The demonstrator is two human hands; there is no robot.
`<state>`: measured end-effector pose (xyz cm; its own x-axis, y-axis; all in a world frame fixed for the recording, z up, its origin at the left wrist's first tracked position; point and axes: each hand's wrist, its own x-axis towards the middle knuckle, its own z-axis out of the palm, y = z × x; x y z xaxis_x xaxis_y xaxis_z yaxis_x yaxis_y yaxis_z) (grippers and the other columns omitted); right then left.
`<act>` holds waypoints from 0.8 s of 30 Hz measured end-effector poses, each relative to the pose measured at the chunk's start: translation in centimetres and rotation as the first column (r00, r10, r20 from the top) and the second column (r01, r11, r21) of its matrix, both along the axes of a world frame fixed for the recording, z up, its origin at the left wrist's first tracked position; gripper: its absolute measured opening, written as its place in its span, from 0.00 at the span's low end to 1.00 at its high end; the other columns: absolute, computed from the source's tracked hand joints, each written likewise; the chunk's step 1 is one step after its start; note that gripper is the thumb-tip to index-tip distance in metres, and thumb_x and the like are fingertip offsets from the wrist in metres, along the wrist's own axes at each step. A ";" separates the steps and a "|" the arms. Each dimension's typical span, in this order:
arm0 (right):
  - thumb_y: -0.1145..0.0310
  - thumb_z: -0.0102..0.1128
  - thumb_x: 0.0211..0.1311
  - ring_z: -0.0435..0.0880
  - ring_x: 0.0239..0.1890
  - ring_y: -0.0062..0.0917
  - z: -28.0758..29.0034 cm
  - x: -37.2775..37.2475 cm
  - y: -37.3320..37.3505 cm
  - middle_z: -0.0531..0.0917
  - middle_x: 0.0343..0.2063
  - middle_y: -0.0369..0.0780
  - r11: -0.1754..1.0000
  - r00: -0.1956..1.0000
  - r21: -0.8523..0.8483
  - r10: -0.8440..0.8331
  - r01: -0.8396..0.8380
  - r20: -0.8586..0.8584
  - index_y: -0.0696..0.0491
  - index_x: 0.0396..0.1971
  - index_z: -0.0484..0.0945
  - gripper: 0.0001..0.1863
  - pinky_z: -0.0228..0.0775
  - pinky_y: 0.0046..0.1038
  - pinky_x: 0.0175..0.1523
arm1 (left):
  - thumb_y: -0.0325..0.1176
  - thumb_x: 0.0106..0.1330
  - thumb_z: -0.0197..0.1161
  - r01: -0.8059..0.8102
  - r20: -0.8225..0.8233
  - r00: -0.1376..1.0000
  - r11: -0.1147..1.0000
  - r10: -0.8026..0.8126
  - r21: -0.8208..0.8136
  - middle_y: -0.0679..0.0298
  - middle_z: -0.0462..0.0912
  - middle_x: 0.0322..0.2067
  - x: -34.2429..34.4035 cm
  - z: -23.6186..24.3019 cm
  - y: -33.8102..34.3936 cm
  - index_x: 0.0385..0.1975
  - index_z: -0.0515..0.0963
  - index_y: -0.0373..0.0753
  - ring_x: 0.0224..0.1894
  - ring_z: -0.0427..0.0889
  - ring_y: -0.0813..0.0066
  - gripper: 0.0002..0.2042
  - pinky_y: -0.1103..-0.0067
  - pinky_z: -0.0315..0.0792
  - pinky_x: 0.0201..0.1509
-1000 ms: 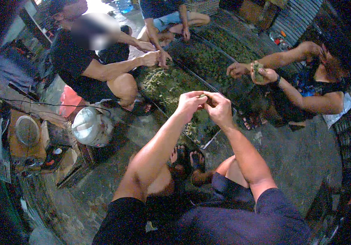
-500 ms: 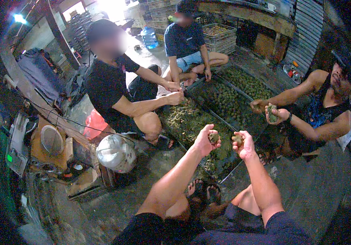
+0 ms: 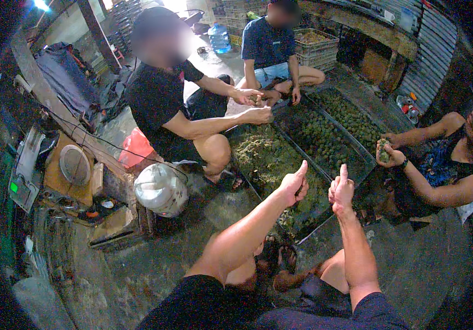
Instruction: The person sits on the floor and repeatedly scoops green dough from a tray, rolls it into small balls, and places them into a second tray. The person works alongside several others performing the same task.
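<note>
My left hand point(image 3: 295, 188) is closed in a fist with the thumb raised, above the near end of a tray of crumbly greenish-brown mix point(image 3: 267, 157). Just right of it, over the tray's right edge, my right hand point(image 3: 341, 192) is also closed, thumb pointing up. The curled fingers hide what lies inside; a moment ago a greenish-brown lump showed in each hand. Beyond, a middle tray point(image 3: 316, 132) and a right tray point(image 3: 352, 115) hold many dark green, rounded lumps. Neither hand touches the trays.
One person point(image 3: 165, 102) crouches at the left, another point(image 3: 272, 52) sits at the far end, and a third point(image 3: 434, 157) at the right holds a lump. A silvery rounded container point(image 3: 161, 190) and a scale point(image 3: 25, 179) stand left. Crates point(image 3: 316, 48) are behind.
My fingers have closed over the lumps and both thumbs have come up. The view has shifted, moving the scene right and slightly up. The person at right has brought both hands together.
</note>
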<state>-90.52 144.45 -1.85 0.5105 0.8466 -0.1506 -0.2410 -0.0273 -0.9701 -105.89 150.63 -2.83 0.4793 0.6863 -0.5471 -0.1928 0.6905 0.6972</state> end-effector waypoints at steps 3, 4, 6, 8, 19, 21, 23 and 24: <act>0.47 0.49 0.68 0.64 0.09 0.20 -1.2 0.0 -0.4 0.66 0.06 0.33 0.998 0.940 -0.016 0.062 -0.060 0.334 0.50 0.06 0.62 0.32 0.54 0.25 0.16 | 0.61 0.63 0.59 0.033 -0.009 0.999 0.998 -0.033 0.058 0.67 0.70 0.16 -0.8 -1.4 0.4 0.18 0.73 0.41 0.15 0.68 0.77 0.26 0.80 0.59 0.15; 0.48 0.53 0.66 0.70 0.13 0.23 -1.4 -0.4 -0.2 0.70 0.09 0.34 0.996 0.841 -0.006 0.080 -0.091 0.534 0.51 0.10 0.67 0.28 0.62 0.27 0.21 | 0.58 0.63 0.60 0.063 -0.063 0.996 0.990 -0.056 0.129 0.67 0.73 0.19 -0.9 -1.7 0.5 0.23 0.76 0.39 0.17 0.70 0.77 0.24 0.80 0.61 0.16; 0.58 0.66 0.55 0.82 0.33 0.30 -1.5 -0.9 -0.5 0.82 0.27 0.40 0.984 0.616 -0.066 0.156 -0.166 0.772 0.55 0.29 0.78 0.14 0.73 0.32 0.43 | 0.53 0.63 0.63 0.132 -0.177 0.980 0.956 -0.087 0.263 0.66 0.78 0.25 -0.8 -2.3 0.6 0.34 0.82 0.36 0.21 0.74 0.78 0.22 0.80 0.66 0.19; 0.68 0.70 0.48 0.82 0.38 0.32 -1.6 -0.9 -1.0 0.82 0.36 0.42 0.969 0.678 -0.100 0.231 -0.228 0.697 0.55 0.34 0.78 0.14 0.73 0.33 0.46 | 0.49 0.63 0.65 0.216 -0.195 0.968 0.923 -0.159 0.320 0.66 0.80 0.29 -0.5 -1.7 0.1 0.41 0.81 0.36 0.23 0.75 0.79 0.20 0.80 0.69 0.21; 0.74 0.69 0.45 0.82 0.37 0.32 0.2 -2.3 -0.7 0.83 0.34 0.42 0.949 0.524 0.087 0.090 -0.304 0.847 0.57 0.37 0.81 0.16 0.73 0.29 0.43 | 0.34 0.59 0.69 0.077 -0.085 0.995 0.932 -0.050 0.354 0.64 0.83 0.28 -0.6 -2.1 0.5 0.38 0.83 0.35 0.24 0.76 0.80 0.12 0.80 0.71 0.22; 0.76 0.68 0.45 0.80 0.30 0.25 -0.2 -2.1 -0.5 0.82 0.31 0.41 0.926 0.443 0.157 0.013 -0.345 0.897 0.58 0.38 0.81 0.16 0.72 0.26 0.36 | 0.34 0.58 0.69 0.093 -0.128 0.991 0.918 -0.047 0.386 0.64 0.83 0.28 -0.4 -2.0 0.5 0.38 0.83 0.34 0.23 0.77 0.79 0.12 0.80 0.71 0.23; 0.76 0.68 0.46 0.80 0.30 0.25 -0.5 -2.1 -0.4 0.82 0.31 0.40 0.909 0.382 0.202 -0.051 -0.364 0.923 0.58 0.38 0.81 0.15 0.72 0.25 0.36 | 0.33 0.58 0.69 0.108 -0.216 0.976 0.895 -0.013 0.433 0.64 0.83 0.27 -0.4 -1.9 0.7 0.38 0.83 0.34 0.23 0.76 0.79 0.11 0.79 0.71 0.23; 0.76 0.67 0.47 0.80 0.30 0.24 -0.6 -2.0 -0.4 0.83 0.31 0.40 0.900 0.352 0.223 -0.084 -0.375 0.932 0.58 0.38 0.81 0.15 0.72 0.25 0.36 | 0.32 0.59 0.69 0.117 -0.258 0.966 0.882 0.005 0.456 0.64 0.83 0.27 -0.3 -1.8 0.7 0.38 0.83 0.34 0.22 0.76 0.79 0.11 0.79 0.70 0.22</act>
